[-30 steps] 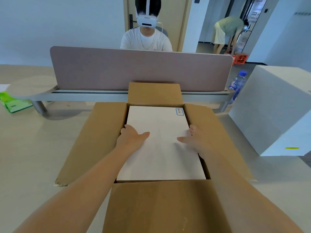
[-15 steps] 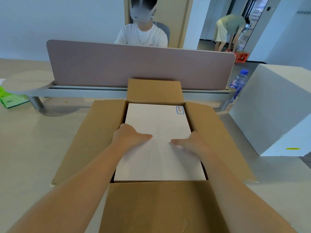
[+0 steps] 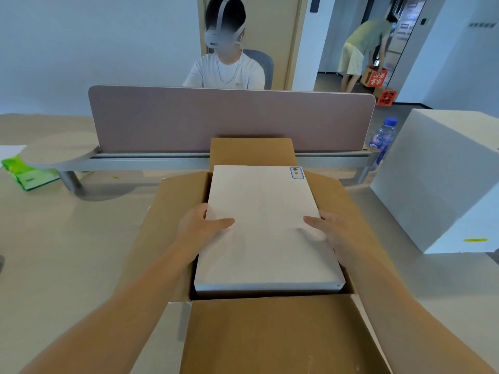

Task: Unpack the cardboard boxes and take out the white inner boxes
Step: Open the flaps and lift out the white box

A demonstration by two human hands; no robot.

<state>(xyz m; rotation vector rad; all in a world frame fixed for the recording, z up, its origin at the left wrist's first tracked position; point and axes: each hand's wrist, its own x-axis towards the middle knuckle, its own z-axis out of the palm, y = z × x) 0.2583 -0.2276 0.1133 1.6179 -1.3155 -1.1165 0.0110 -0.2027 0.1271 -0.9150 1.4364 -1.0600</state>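
Note:
An open brown cardboard box (image 3: 164,211) stands on the table right in front of me, all its flaps folded outward. A flat white inner box (image 3: 266,211) with a small blue-framed label at its far right corner is raised partly out of it, its near edge above the opening. My left hand (image 3: 201,228) grips the white box's left edge, thumb on top and fingers hidden below. My right hand (image 3: 333,229) grips the right edge the same way.
A large white box (image 3: 442,179) stands on the table at the right, with a water bottle (image 3: 382,139) behind it. A mauve desk divider (image 3: 229,120) crosses behind the carton; a person sits beyond it. A green packet (image 3: 27,174) lies far left.
Both hands slid from flat on the white box's top to its side edges and took hold. The white box has risen out of the carton.

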